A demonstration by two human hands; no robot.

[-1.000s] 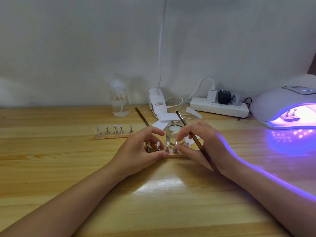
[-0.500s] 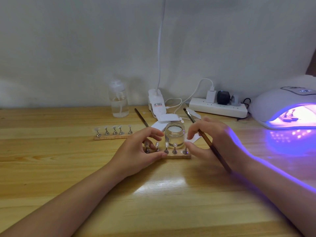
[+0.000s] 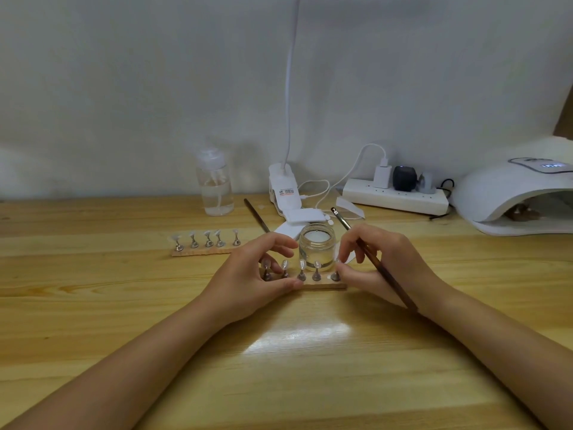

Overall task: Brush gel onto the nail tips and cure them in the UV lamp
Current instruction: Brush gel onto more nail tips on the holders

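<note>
A wooden strip (image 3: 322, 285) with several nail tips on metal stands lies in front of me at mid-table. My left hand (image 3: 251, 282) grips its left end, thumb on the front edge and fingers curled over the stands. My right hand (image 3: 387, 268) holds a brown brush (image 3: 366, 254) across the palm, handle tip pointing away, while thumb and forefinger pinch the rightmost stand (image 3: 335, 276). An open glass gel jar (image 3: 317, 248) stands just behind the strip. The white UV lamp (image 3: 514, 203) sits at the right edge, its light off, with stands inside.
A second strip of nail tips (image 3: 206, 245) lies to the left. Behind are a clear pump bottle (image 3: 214, 186), a second brush (image 3: 256, 215), a clip lamp base (image 3: 285, 190), white pads (image 3: 302, 217) and a power strip (image 3: 397, 197) against the wall.
The UV lamp's purple light has gone out. My right hand has come down to the strip's right end and now pinches the last stand.
</note>
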